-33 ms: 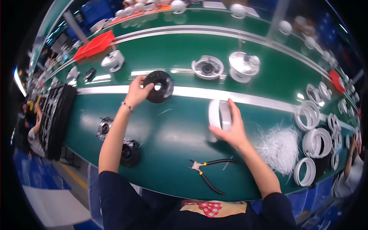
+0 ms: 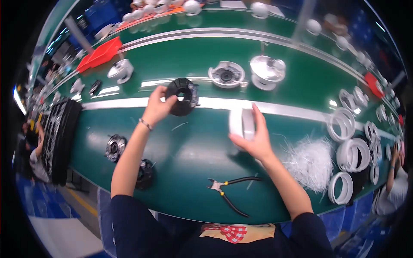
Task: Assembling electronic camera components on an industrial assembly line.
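Note:
My left hand [image 2: 158, 105] grips a black round part [image 2: 180, 107] with a hole through its middle, held up above the bench near the pale strip. Farther right, my right hand [image 2: 258, 135] has its thumb and fingers around a white plastic ring [image 2: 236, 123], tilted on its side and apart from the black part. Black-handled side cutters [image 2: 218, 185] lie with their handles spread on the green bench below. Beside my left forearm lie a black round part [image 2: 115, 147] and another dark part [image 2: 145, 174], the latter partly hidden by the arm.
A pile of clear plastic strips [image 2: 312, 165] lies right of my right forearm. Several white rings [image 2: 341, 188] stand beyond it. White housings [image 2: 267, 71] sit on the green belt [image 2: 176, 56] across the pale strip. Black trays [image 2: 64, 139] are stacked at the left edge.
The black part in my left hand has turned, now showing more of its right side. The white ring has tilted slightly and moved a little up and left in view. Both hands keep their hold.

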{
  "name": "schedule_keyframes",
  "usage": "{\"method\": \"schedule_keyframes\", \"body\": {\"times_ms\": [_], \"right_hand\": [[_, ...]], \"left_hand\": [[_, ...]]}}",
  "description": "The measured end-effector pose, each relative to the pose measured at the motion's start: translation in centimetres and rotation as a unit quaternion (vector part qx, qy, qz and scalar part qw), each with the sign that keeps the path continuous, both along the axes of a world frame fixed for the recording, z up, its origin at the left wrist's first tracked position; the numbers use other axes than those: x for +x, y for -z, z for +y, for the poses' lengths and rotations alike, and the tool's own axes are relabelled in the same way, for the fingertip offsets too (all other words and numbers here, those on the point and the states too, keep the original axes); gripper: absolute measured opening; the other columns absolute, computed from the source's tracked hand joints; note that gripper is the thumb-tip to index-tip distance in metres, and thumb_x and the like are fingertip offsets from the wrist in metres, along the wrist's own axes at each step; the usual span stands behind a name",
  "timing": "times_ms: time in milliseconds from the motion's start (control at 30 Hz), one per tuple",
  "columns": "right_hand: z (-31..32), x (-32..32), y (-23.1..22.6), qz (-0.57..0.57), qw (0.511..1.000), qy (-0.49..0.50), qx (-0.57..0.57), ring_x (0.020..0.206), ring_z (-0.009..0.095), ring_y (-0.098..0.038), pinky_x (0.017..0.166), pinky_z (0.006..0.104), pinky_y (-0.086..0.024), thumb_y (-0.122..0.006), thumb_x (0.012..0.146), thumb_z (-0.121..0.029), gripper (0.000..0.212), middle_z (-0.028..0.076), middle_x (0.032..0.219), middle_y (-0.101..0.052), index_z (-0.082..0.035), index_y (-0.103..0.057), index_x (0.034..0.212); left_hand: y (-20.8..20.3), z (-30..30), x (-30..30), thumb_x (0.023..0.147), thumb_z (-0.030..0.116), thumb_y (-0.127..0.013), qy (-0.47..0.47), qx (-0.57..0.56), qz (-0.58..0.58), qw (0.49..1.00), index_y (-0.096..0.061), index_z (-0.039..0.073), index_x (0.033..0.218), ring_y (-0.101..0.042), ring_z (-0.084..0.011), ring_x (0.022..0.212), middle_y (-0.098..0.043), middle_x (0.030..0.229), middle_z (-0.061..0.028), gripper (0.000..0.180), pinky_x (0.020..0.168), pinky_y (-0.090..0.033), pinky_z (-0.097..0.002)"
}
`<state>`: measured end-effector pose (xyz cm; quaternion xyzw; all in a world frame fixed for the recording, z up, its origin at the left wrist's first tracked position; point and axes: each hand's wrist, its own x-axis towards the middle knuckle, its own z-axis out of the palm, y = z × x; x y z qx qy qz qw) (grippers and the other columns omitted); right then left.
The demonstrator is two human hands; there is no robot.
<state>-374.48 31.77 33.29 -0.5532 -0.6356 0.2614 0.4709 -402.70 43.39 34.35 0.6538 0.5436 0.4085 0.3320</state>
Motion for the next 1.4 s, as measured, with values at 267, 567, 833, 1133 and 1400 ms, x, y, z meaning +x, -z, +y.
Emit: {"method": "schedule_keyframes", "body": {"times_ms": [267, 567, 833, 1133, 1400], "right_hand": [[0.8, -0.6, -2.4, -0.022, 0.996, 0.069, 0.057, 0.119, 0.034, -0.028, 0.099, 0.0392, -0.025, -0.079, 0.051, -0.039, 0.108, 0.024, 0.126, -0.027, 0.006, -0.019, 0.129], [-0.5, 0.0, -3.5, -0.179, 0.982, -0.033, 0.044, 0.125, 0.041, -0.015, 0.101, 0.0472, -0.018, -0.078, 0.046, -0.05, 0.12, 0.028, 0.134, -0.015, 0.004, -0.014, 0.131], [-0.2, 3.3, -4.9, -0.138, 0.974, -0.182, -0.017, 0.126, 0.039, -0.015, 0.103, 0.0421, -0.019, -0.081, 0.045, -0.044, 0.121, 0.027, 0.134, -0.015, 0.005, -0.013, 0.132], [-0.7, 2.3, -6.0, -0.077, 0.994, -0.063, -0.036, 0.119, 0.038, -0.031, 0.1, 0.0395, -0.026, -0.079, 0.047, -0.043, 0.113, 0.028, 0.128, -0.029, 0.011, -0.022, 0.127], [-1.0, 1.8, -4.2, -0.135, 0.989, -0.058, -0.006, 0.121, 0.038, -0.027, 0.1, 0.0414, -0.023, -0.078, 0.049, -0.041, 0.11, 0.027, 0.13, -0.027, 0.011, -0.021, 0.127]], "left_hand": [[-1.2, -7.3, 13.1, 0.088, 0.02, -0.045, 0.18, -0.222, -0.337, 0.897, -0.039, 0.005, 0.115, -0.054, -0.0148, 0.092, -0.052, 0.107, -0.0073, 0.031, 0.075, -0.047, -0.029], [0.5, -7.2, 14.7, 0.086, 0.053, -0.029, 0.254, -0.331, -0.63, 0.655, -0.044, 0.002, 0.119, -0.051, -0.0265, 0.105, -0.051, 0.116, -0.0149, 0.062, 0.091, -0.04, -0.0388], [0.7, -8.1, 15.1, 0.085, 0.052, -0.03, 0.274, -0.344, -0.645, 0.625, -0.043, 0.004, 0.12, -0.052, -0.0267, 0.103, -0.051, 0.115, -0.0138, 0.061, 0.09, -0.042, -0.0418], [0.6, -8.0, 15.2, 0.082, 0.056, -0.031, 0.301, -0.35, -0.651, 0.603, -0.035, 0.004, 0.126, -0.043, -0.0302, 0.113, -0.042, 0.123, -0.0195, 0.069, 0.097, -0.033, -0.0453], [0.5, -8.4, 15.6, 0.087, 0.047, -0.031, 0.225, -0.322, -0.64, 0.66, -0.046, 0.007, 0.117, -0.052, -0.0244, 0.1, -0.053, 0.11, -0.0119, 0.052, 0.088, -0.042, -0.0388]]}}
